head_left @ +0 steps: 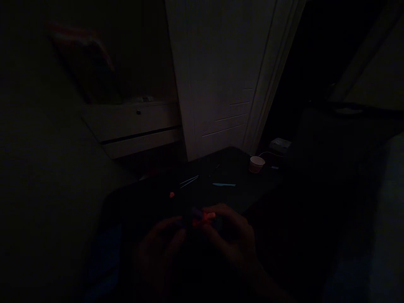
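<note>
Both hands meet at a small lump-like piece, bright red-orange on its right side and dark purple on its left; it could be modelling clay, but the dark hides its exact shape. My right hand pinches the red part between thumb and fingers. My left hand has its thumb and fingers closed at the dark left end, where what lies between them is hard to make out. Beyond the hands, a small orange-red bit lies on the dark table.
Tweezers, a thin dark stick and a light-blue plastic knife lie farther back. A paper cup stands at the back right. Behind are a white door and a drawer unit. The room is very dark.
</note>
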Demonstrator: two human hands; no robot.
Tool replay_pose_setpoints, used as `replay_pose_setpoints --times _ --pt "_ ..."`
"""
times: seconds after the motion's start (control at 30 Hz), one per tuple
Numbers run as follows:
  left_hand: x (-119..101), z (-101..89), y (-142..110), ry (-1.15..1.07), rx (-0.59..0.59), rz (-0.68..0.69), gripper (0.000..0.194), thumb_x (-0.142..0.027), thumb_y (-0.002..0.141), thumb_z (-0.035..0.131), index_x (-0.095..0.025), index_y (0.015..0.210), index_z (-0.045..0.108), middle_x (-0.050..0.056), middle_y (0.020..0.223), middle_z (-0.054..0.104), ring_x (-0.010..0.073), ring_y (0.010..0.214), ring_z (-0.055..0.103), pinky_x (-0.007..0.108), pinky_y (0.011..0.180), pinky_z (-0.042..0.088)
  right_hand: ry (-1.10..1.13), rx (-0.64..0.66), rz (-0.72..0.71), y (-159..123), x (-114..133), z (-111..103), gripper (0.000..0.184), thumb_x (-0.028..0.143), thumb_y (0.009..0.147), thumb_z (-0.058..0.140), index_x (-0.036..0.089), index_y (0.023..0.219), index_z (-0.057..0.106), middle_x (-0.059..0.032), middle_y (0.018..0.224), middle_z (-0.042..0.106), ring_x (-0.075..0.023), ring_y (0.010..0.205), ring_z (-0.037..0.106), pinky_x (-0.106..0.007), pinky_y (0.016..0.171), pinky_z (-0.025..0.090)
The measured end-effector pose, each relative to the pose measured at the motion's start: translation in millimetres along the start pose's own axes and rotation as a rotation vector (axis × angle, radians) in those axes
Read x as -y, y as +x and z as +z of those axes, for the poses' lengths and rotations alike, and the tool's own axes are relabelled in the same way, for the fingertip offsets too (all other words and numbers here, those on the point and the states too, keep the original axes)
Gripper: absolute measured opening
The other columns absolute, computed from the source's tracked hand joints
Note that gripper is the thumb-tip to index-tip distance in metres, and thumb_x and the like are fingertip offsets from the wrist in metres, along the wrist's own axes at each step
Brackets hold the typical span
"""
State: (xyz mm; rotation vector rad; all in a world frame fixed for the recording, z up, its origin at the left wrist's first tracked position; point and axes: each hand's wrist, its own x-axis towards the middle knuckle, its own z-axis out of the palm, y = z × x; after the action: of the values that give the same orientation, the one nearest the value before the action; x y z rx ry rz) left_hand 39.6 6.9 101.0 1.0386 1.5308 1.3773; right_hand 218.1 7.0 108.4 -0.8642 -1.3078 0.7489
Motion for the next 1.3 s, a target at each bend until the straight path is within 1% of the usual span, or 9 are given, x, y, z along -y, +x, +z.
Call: replay_pose_setpoints --times 0.07,0.1,0.27,0.43,0.7,0.93,1.13,1.2,1.3 --pt "5.9 0.3 14.8 0.258 0.120 0.205 0.032 -0.049 0.073 0.080 -0.025 0.093 0.085 0.008 0.102 0.086 0.0287 0.095 0.082 0.038 0.089 0.066 -0.009 -0.069 0.054 6.1 -10.1 -5.7 0.015 0.029 0.092 0.086 0.031 0.106 0.083 -0.0021 0.102 0.084 -0.0240 0.095 0.079 -0.036 0.089 0.059" --pt "11.2 0.2 24.6 0.402 0.106 0.321 0.029 -0.047 0.077 0.074 -0.025 0.093 0.085 0.007 0.101 0.086 0.0275 0.092 0.082 0.038 0.088 0.065 -0.004 -0.101 0.090 9.7 -15.4 -8.8 0.014 0.032 0.092 0.086 0.030 0.105 0.083 -0.0026 0.103 0.084 -0.0248 0.097 0.079 -0.037 0.091 0.058" --pt "44.8 -0.1 74.3 0.563 0.151 0.346 0.023 -0.036 0.073 0.067 -0.023 0.081 0.084 0.010 0.090 0.085 0.0300 0.082 0.081 0.040 0.078 0.064 0.025 -0.159 0.196 21.8 -30.5 -20.6 0.022 0.041 0.089 0.088 0.025 0.104 0.081 -0.0054 0.108 0.083 -0.0283 0.103 0.078 -0.042 0.097 0.057" --pt "57.8 -4.9 92.0 0.672 0.218 0.342 0.025 -0.034 0.077 0.064 -0.024 0.083 0.086 0.010 0.092 0.087 0.0299 0.083 0.082 0.039 0.078 0.062 0.052 -0.145 0.205 22.0 -30.8 -23.2 0.022 0.040 0.090 0.087 0.025 0.104 0.081 -0.0050 0.109 0.083 -0.0278 0.103 0.078 -0.042 0.098 0.058" --pt "59.9 -10.2 89.7 0.786 0.262 0.365 0.027 -0.033 0.081 0.063 -0.024 0.088 0.088 0.011 0.093 0.085 0.0291 0.084 0.080 0.038 0.080 0.061 0.054 -0.127 0.220 21.7 -34.2 -21.0 0.023 0.042 0.089 0.087 0.024 0.101 0.081 -0.0052 0.106 0.084 -0.0278 0.102 0.079 -0.041 0.095 0.058" --pt "56.9 -11.6 83.4 0.792 0.216 0.356 0.029 -0.035 0.080 0.062 -0.024 0.087 0.088 0.014 0.097 0.084 0.0355 0.097 0.076 0.047 0.093 0.056 0.143 -0.107 0.316 25.0 -32.9 -20.5 0.026 0.044 0.085 0.091 0.024 0.099 0.081 -0.0053 0.106 0.084 -0.0281 0.103 0.079 -0.040 0.095 0.058" --pt "41.2 -3.8 74.8 0.571 0.155 0.276 0.015 -0.031 0.066 0.072 -0.029 0.072 0.085 0.009 0.087 0.086 0.0353 0.093 0.077 0.050 0.096 0.057 0.328 -0.058 0.459 23.5 -40.3 -11.9 0.034 0.046 0.076 0.096 0.022 0.096 0.083 -0.0064 0.100 0.086 -0.0277 0.098 0.080 -0.037 0.088 0.060" --pt "34.8 -1.3 66.1 0.440 0.134 0.214 0.018 -0.038 0.067 0.078 -0.027 0.079 0.087 0.008 0.092 0.087 0.0332 0.092 0.080 0.046 0.092 0.061 0.335 -0.045 0.467 19.6 -40.8 -5.6 0.035 0.046 0.075 0.096 0.021 0.094 0.083 -0.0064 0.098 0.086 -0.0271 0.095 0.080 -0.036 0.088 0.060" --pt "30.1 2.2 45.6 0.243 0.095 0.106 0.041 -0.050 0.074 0.080 -0.021 0.101 0.086 0.011 0.103 0.087 0.0317 0.095 0.083 0.041 0.086 0.066 0.250 -0.027 0.437 11.3 -34.4 4.6 0.033 0.047 0.077 0.095 0.022 0.093 0.082 -0.0057 0.094 0.085 -0.0272 0.093 0.080 -0.038 0.088 0.060"
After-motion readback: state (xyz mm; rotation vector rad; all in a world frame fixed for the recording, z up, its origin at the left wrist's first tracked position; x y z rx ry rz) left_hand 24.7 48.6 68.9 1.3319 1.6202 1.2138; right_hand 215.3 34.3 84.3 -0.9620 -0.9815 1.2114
